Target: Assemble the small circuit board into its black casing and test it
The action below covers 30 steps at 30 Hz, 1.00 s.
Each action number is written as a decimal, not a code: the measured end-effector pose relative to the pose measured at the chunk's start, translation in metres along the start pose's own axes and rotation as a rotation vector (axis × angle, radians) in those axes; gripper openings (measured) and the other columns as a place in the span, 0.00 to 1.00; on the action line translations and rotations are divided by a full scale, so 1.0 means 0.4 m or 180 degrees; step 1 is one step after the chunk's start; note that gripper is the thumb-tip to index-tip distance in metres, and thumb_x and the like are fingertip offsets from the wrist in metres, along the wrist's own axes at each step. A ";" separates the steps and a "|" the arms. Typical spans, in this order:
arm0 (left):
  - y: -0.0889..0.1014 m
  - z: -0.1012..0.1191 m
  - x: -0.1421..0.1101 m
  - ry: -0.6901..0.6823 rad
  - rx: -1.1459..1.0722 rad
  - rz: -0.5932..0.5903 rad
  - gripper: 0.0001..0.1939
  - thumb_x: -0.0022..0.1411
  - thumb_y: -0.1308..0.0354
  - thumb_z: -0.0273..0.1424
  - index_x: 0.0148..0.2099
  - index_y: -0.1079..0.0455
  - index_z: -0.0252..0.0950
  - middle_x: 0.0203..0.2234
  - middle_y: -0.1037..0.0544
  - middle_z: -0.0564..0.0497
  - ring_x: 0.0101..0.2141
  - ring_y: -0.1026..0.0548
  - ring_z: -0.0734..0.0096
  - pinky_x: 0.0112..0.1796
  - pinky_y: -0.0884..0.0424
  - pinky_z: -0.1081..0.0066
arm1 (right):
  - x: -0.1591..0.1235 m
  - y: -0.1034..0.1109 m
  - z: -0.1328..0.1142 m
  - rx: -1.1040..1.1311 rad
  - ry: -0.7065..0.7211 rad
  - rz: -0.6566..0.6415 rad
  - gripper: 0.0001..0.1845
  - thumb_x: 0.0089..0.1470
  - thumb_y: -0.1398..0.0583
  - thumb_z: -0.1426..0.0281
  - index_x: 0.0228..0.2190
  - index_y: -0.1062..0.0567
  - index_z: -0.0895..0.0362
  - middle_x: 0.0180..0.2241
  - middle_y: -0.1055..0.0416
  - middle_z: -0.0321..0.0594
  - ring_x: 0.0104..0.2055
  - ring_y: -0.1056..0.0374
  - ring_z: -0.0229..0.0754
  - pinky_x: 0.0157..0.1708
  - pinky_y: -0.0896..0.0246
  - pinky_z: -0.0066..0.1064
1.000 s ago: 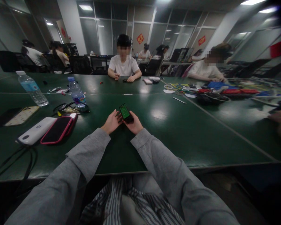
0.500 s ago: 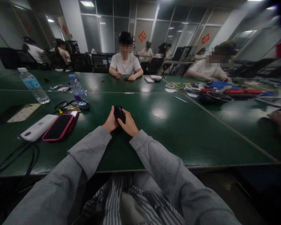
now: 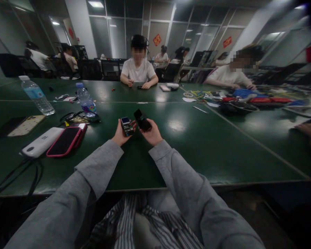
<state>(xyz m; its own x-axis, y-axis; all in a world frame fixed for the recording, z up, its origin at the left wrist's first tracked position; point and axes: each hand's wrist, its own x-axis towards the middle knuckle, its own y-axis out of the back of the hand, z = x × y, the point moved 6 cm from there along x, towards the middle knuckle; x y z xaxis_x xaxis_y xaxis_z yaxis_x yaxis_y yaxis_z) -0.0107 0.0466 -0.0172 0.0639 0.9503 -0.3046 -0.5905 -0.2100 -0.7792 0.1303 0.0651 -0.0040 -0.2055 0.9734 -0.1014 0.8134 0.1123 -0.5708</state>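
My left hand (image 3: 120, 135) is closed around a small circuit module with a little bluish screen (image 3: 126, 126), held just above the green table (image 3: 191, 145). Beside it my right hand (image 3: 152, 133) grips a flat black cover piece (image 3: 142, 120), tilted up and apart from the module. Both hands hover over the table's middle, with grey sleeves reaching back toward me.
To the left lie a pink-cased phone (image 3: 64, 140), a white power bank (image 3: 40, 142), cables and two water bottles (image 3: 86, 100). Other people sit across the table; one person's hand (image 3: 309, 133) rests at the right edge. Coloured parts clutter the far right (image 3: 238, 100).
The single dark device held between both hands has come apart: the module stays in my left hand, the black cover has moved right in my right hand.
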 end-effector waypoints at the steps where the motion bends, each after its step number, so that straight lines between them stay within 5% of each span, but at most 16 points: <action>1: 0.000 -0.001 0.002 0.0007 -0.0025 -0.0043 0.30 0.71 0.62 0.52 0.53 0.30 0.34 0.40 0.18 0.42 0.38 0.19 0.64 0.35 0.24 0.68 | 0.004 0.007 0.008 0.0343 -0.0297 0.0004 0.14 0.58 0.44 0.58 0.36 0.27 0.55 0.35 0.25 0.42 0.35 0.29 0.40 0.34 0.29 0.32; 5: -0.002 -0.002 0.006 -0.0029 -0.0011 -0.0188 0.29 0.72 0.62 0.51 0.54 0.31 0.35 0.42 0.19 0.42 0.41 0.20 0.63 0.37 0.25 0.66 | 0.007 0.037 0.008 0.0916 -0.0555 0.0244 0.18 0.60 0.45 0.54 0.35 0.26 0.56 0.30 0.25 0.43 0.28 0.31 0.38 0.26 0.32 0.28; 16: -0.012 -0.006 -0.005 -0.0036 0.0095 -0.0220 0.29 0.72 0.62 0.51 0.56 0.32 0.37 0.46 0.20 0.41 0.44 0.21 0.62 0.42 0.26 0.63 | -0.004 0.030 0.008 0.1082 -0.0603 0.0417 0.16 0.62 0.45 0.59 0.36 0.24 0.57 0.29 0.24 0.41 0.27 0.31 0.38 0.25 0.32 0.28; 30: -0.008 -0.011 0.001 0.0044 0.0055 -0.0212 0.29 0.71 0.61 0.52 0.50 0.29 0.36 0.34 0.20 0.45 0.35 0.20 0.63 0.40 0.25 0.62 | -0.008 0.006 0.034 0.0637 -0.0349 0.0441 0.07 0.59 0.40 0.65 0.31 0.26 0.54 0.28 0.26 0.33 0.29 0.30 0.36 0.27 0.33 0.26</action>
<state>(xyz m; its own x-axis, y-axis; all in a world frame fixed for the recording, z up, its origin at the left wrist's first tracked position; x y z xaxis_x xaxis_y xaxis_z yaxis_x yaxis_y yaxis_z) -0.0052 0.0467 -0.0174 0.1144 0.9588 -0.2600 -0.5983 -0.1424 -0.7885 0.1255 0.0595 -0.0160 -0.1663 0.9480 -0.2712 0.7162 -0.0730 -0.6941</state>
